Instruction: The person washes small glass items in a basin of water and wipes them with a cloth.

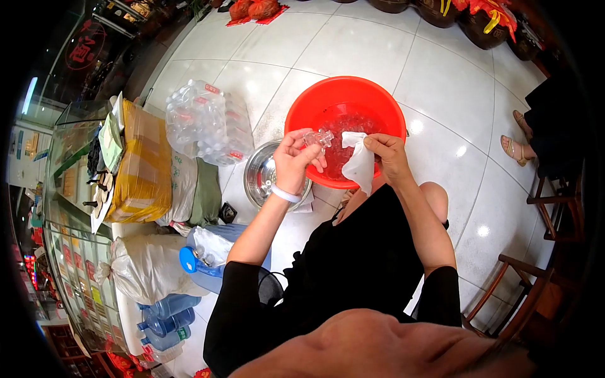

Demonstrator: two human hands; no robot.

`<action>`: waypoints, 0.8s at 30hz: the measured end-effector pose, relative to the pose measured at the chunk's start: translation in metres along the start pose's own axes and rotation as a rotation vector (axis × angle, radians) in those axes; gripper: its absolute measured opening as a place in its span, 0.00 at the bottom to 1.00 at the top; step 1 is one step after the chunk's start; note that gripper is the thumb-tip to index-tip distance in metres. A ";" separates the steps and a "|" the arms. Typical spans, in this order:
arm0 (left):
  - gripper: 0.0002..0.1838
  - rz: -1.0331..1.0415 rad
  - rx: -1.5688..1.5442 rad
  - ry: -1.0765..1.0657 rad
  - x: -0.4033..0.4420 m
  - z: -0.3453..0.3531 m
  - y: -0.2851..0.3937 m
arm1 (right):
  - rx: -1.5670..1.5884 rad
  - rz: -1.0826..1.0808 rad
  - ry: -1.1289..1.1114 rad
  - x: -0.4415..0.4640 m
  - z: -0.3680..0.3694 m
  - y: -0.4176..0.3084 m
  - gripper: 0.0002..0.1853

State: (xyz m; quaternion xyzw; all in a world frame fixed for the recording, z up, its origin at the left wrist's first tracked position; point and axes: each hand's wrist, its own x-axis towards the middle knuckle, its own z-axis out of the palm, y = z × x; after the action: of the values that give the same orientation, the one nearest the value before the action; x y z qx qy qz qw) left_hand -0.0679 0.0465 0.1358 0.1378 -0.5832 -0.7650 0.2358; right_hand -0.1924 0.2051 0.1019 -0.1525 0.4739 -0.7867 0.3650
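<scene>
My left hand (295,164) is closed around some clear, glass-like pieces (319,140) with knobbed shapes; I cannot make out exactly what kind they are. Between the thumb and fingers of my right hand (389,156) a white cloth (359,162) is pinched, and it hangs down with its lower end loose. Both hands are over the near side of a large red plastic basin (343,87). Inside the basin lie many small clear pieces (353,121), apparently in water. A shiny metal bowl (257,183) stands on the floor to the left, partly behind my left forearm.
Shrink-wrapped bottles (208,123) stand left of the basin. Beyond them are a taped carton (142,164), sacks (148,264) and blue water jugs (167,321). On the right are wooden chairs (526,268) and another person's sandalled feet (520,145). Dark jars (482,31) line the back.
</scene>
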 end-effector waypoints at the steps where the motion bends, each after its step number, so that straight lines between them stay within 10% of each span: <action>1: 0.14 -0.071 -0.060 0.002 0.001 -0.002 -0.001 | 0.005 0.005 0.001 -0.001 0.001 -0.001 0.08; 24: 0.22 -0.663 -0.647 0.048 0.008 -0.002 -0.015 | -0.038 0.039 0.026 -0.001 0.003 -0.005 0.08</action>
State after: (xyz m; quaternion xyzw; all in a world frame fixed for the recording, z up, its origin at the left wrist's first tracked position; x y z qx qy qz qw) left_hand -0.0764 0.0433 0.1218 0.2538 -0.2334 -0.9384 0.0225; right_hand -0.1918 0.2050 0.1078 -0.1401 0.4964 -0.7722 0.3710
